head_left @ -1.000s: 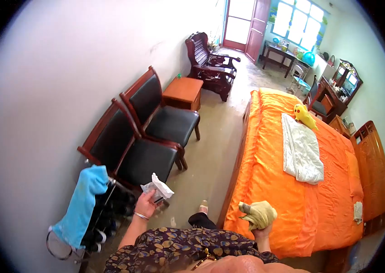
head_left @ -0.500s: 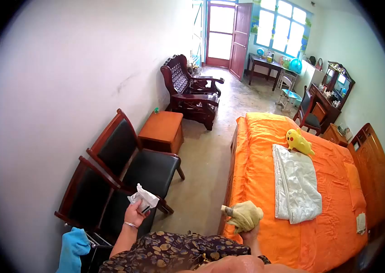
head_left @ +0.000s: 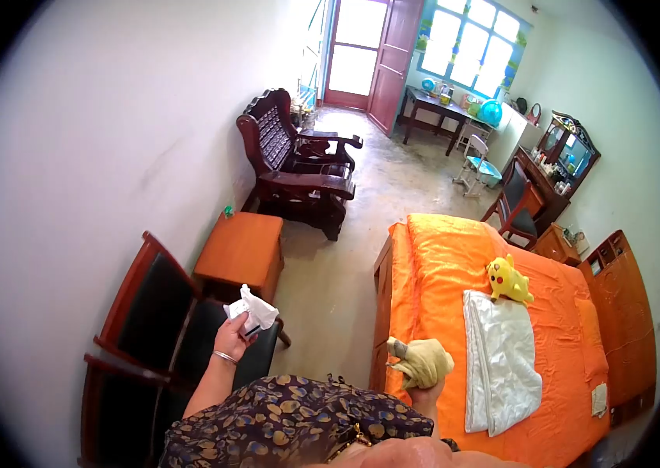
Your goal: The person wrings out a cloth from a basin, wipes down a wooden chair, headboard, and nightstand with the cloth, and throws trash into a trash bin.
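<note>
My left hand (head_left: 230, 338) is closed around a white pack of tissues (head_left: 258, 313), with a crumpled sheet sticking up from its top. It is held up above the black seat of a chair (head_left: 221, 335). In my right hand (head_left: 427, 395) is a bunched yellowish-beige cloth (head_left: 425, 363), with a greyish end poking out at the left. That hand is over the near left edge of the bed's orange cover (head_left: 443, 312); its fingers are mostly hidden behind the cloth.
A folded white quilt (head_left: 502, 366) and a yellow plush toy (head_left: 509, 279) lie on the bed. Left stand a brown side table (head_left: 240, 243) and a dark wooden armchair (head_left: 299, 168). Floor (head_left: 314, 281) runs between chairs and bed towards an open door (head_left: 396, 66).
My view has shifted forward along the bed, so the armchair and side table appear nearer and further left. Both hands keep hold of the tissue pack and the cloth.
</note>
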`<move>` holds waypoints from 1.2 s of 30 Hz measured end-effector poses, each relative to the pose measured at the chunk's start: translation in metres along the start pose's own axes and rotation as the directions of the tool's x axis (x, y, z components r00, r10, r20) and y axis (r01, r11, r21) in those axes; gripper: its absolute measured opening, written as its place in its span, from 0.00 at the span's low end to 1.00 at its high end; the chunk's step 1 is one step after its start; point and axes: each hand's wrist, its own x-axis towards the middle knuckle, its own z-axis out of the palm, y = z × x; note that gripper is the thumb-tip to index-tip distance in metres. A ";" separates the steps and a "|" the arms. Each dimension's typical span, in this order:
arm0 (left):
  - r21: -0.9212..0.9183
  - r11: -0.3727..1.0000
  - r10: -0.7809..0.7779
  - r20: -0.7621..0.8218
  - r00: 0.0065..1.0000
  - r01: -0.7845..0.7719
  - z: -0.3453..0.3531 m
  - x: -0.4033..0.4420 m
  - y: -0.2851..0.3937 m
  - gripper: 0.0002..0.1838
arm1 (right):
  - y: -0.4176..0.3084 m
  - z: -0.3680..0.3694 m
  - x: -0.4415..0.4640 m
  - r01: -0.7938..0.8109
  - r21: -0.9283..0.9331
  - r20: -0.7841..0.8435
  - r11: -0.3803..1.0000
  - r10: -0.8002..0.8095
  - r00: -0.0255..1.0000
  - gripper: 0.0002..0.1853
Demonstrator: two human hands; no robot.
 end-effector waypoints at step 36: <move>-0.036 0.983 -0.175 0.114 0.978 0.180 0.445 0.777 0.103 0.16 | -0.100 0.214 0.833 0.058 0.043 0.044 0.997 -0.060 0.997 0.27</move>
